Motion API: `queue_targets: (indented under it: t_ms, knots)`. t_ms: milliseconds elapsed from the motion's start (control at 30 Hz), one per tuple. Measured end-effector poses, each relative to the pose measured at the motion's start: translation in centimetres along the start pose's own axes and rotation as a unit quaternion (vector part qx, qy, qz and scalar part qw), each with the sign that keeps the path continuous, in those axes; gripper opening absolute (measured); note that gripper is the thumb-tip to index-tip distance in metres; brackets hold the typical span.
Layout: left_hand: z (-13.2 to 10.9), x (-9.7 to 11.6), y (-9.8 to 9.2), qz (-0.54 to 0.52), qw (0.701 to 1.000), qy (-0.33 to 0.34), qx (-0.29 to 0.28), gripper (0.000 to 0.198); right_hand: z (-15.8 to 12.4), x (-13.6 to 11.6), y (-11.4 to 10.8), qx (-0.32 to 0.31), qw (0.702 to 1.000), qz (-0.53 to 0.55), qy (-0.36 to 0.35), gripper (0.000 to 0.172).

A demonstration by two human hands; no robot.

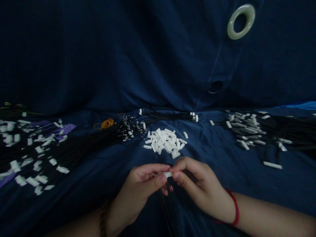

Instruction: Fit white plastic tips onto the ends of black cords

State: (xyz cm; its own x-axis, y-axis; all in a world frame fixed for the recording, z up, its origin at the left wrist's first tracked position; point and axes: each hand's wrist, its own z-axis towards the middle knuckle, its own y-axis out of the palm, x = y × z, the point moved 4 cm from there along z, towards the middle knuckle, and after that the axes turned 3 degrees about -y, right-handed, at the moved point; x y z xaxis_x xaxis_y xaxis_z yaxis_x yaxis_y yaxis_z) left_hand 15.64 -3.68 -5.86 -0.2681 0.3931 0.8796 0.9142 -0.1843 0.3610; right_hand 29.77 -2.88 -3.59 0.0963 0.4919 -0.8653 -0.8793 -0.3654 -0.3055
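Hands meet low centre: left hand (138, 191) and right hand (199, 187), each grip pinched on one white clip (168, 174), black cords (170, 205) hanging below it. Clip pile (165, 141) lies just beyond on blue cloth (217, 154).

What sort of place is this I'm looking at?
Likely a home setting, perhaps a bed or sofa: everything lies on rumpled dark blue cloth, with a pile of small white pieces and bundles of black cords. The left hand and right hand pinch one white piece.
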Motion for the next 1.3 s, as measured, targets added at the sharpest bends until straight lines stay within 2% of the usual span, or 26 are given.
queue_targets:
  t_ms: [100,200,267,333,400,533,667,867,1133,1300]
  knots:
    - [-0.1,0.0,-0.1,-0.003,1.000,0.014,0.006,0.015,0.0,0.0,0.0,0.008,0.999,0.038,0.023,0.008]
    - [-0.2,0.0,-0.6,-0.008,0.999,0.024,0.037,0.014,0.0,0.2,0.2,0.030,0.994,0.075,0.079,0.011]
    - [-0.2,0.0,-0.9,-0.010,0.998,0.027,0.052,0.014,-0.1,0.3,0.7,0.003,0.987,0.099,0.126,0.015]
    - [-0.2,-0.1,-1.0,-0.017,0.998,0.028,0.049,0.012,-0.3,0.4,1.6,-0.047,0.975,0.136,0.171,0.016]
    - [-0.1,-0.1,-1.0,-0.022,0.999,0.027,0.041,0.011,-0.6,0.5,2.3,-0.071,0.957,0.193,0.204,0.017]
    - [-0.1,-0.1,-1.0,-0.022,0.998,0.035,0.041,0.011,-0.8,0.8,2.7,-0.040,0.928,0.289,0.233,0.019]
    - [-0.2,0.1,-1.0,-0.024,0.998,0.046,0.035,0.014,-0.4,0.8,2.8,-0.020,0.913,0.316,0.258,0.023]
    - [-0.1,0.3,-0.9,0.001,0.996,0.077,0.045,0.013,-0.4,0.5,2.7,-0.001,0.872,0.360,0.332,0.025]
    - [0.1,0.4,-0.9,-0.012,0.992,0.099,0.083,0.014,-0.1,0.8,2.5,-0.014,0.889,0.320,0.328,0.021]
    - [-0.8,1.3,0.8,-0.020,0.988,0.110,0.103,0.015,-0.6,-1.3,2.7,-0.030,0.880,0.358,0.311,0.022]
